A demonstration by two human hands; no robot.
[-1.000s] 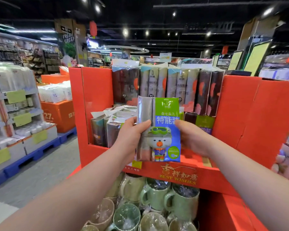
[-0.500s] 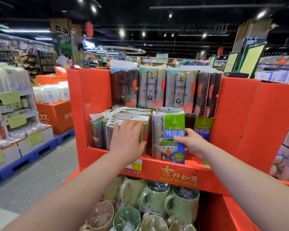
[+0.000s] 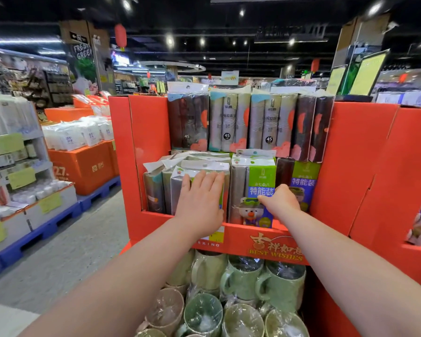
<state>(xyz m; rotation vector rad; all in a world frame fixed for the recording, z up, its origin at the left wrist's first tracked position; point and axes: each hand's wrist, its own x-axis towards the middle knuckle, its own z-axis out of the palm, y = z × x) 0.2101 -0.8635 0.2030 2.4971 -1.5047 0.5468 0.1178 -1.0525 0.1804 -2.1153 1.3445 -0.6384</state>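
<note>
A pack of rolled bags with a green and blue label and a cartoon bear point(image 3: 250, 183) stands upright on the lower shelf of a red cardboard display point(image 3: 151, 132). My right hand point(image 3: 281, 201) grips its right edge, thumb across the front, fingers tucked out of sight behind it. My left hand point(image 3: 199, 200) presses flat, fingers straight, against the front of the neighbouring grey packs point(image 3: 202, 165) just left of it. A similar purple-labelled pack point(image 3: 304, 176) stands to the right.
An upper row of taller roll packs point(image 3: 229, 122) stands behind. Wrapped green mugs point(image 3: 284, 285) fill the bin below the shelf. An orange box stack point(image 3: 80, 164) and white goods on blue pallets point(image 3: 41, 229) line the left; a grey floor aisle point(image 3: 71, 251) runs between.
The bear pack went from held up in both hands to standing on the shelf. My left hand let go and moved onto the packs to the left.
</note>
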